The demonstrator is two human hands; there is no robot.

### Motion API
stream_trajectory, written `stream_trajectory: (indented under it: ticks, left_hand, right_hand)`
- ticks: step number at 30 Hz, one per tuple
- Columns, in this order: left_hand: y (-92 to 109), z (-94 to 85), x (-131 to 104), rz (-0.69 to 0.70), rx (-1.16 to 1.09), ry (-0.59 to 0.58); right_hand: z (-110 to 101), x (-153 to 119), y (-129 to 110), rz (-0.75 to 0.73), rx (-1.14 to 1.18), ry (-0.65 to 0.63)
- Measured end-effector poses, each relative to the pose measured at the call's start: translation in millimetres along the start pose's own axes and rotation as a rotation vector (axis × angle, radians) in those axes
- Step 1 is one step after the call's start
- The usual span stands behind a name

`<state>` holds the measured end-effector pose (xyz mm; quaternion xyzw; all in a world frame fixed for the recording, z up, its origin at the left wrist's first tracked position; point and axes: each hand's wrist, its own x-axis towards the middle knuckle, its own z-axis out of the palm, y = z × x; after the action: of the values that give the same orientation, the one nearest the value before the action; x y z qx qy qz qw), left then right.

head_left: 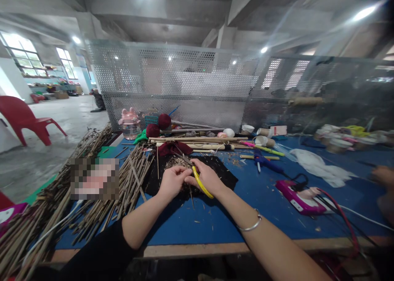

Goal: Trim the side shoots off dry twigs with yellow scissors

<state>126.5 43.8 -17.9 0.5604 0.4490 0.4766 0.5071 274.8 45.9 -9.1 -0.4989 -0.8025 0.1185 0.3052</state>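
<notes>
My right hand [207, 177] is closed on scissors with yellow handles [200, 183], whose dark blades point up and to the left over a pile of chips. Close beside it, my left hand [172, 181] has its fingers pinched together near the scissors; what they hold is too small to make out. Both hands are over a black cloth [226, 172] strewn with small brown chips [177, 162]. A thin twig [191, 197] shows just below the hands. Left of the cloth lie many cut brown sticks [123, 190].
Long twigs [61, 190] cover the table's left side. Bamboo rods [200, 141] and dark red balls [164, 121] lie behind the cloth. On the right are a blue glue gun [267, 163], a magenta power strip [300, 198], a plastic bag [320, 165] and another person's hand [383, 176].
</notes>
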Motion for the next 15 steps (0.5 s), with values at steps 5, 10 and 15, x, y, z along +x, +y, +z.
stream_trajectory:
  ticks: [5,10,15]
  left_hand:
    - [2.8,-1.2,-0.8,0.007,-0.003,-0.005]
    - [3.0,-0.6,-1.4,0.003,-0.009,-0.015]
    - [1.6,-0.9,-0.9,-0.022,-0.012,-0.01]
  right_hand:
    - [-0.1,-0.1,-2.2,0.019,0.056,-0.027]
    - [-0.5,0.0,-0.1,0.019,0.055,-0.019]
    - [-0.4,1.1,0.4,0.011,0.056,-0.022]
